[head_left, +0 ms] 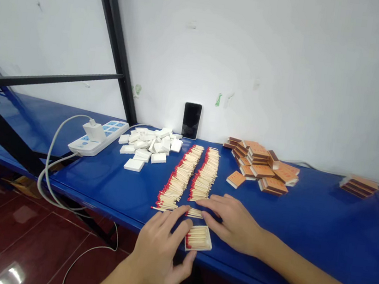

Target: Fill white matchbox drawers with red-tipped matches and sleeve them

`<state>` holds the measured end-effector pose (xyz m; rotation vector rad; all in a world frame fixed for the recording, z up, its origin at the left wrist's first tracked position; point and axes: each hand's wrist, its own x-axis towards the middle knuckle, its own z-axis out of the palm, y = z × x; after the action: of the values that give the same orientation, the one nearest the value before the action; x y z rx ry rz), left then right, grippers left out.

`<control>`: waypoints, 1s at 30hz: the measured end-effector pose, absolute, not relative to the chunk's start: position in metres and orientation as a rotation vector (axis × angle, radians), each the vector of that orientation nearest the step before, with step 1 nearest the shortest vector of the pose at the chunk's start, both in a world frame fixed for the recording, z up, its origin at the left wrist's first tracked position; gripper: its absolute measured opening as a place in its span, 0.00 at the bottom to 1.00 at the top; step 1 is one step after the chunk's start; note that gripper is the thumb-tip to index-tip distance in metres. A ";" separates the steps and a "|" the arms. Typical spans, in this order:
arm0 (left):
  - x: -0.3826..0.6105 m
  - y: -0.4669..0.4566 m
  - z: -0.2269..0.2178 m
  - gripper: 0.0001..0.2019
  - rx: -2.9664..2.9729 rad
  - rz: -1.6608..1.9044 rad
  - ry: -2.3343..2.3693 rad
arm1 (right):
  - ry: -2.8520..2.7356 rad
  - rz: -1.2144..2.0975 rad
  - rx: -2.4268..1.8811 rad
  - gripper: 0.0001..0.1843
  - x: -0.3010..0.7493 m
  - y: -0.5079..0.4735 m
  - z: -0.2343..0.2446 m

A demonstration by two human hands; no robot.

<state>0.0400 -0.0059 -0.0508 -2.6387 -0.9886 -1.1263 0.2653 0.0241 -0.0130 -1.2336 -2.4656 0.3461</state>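
My left hand (161,248) is at the table's front edge, thumb and a bent finger around a white matchbox tray (198,239). Red-headed matches (198,237) lie side by side in that tray. Its index fingertip reaches the left end of a small bunch of matches (194,213) just behind the tray. Coming from the right, my right hand (233,222) has its index finger and thumb at the same bunch's right side. Two long rows of matches, a left row (182,173) and a right row (205,174), stretch away behind the hands.
White matchbox trays (150,144) are heaped at the back left, beside a power strip (101,137) with a plugged-in charger (93,131). A phone (191,120) leans on the wall. Orange-brown matchboxes (261,166) are piled right, with another stack (358,186) farther right. A black frame (115,30) rises left.
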 end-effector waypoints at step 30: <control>0.040 -0.006 -0.051 0.16 -2.674 -1.102 -1.010 | -2.474 0.367 -1.241 0.19 0.266 0.025 -0.014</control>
<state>0.0400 -0.0058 -0.0507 -2.6744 -1.0096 -1.1022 0.2660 0.0247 -0.0143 -1.2411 -2.4738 0.3668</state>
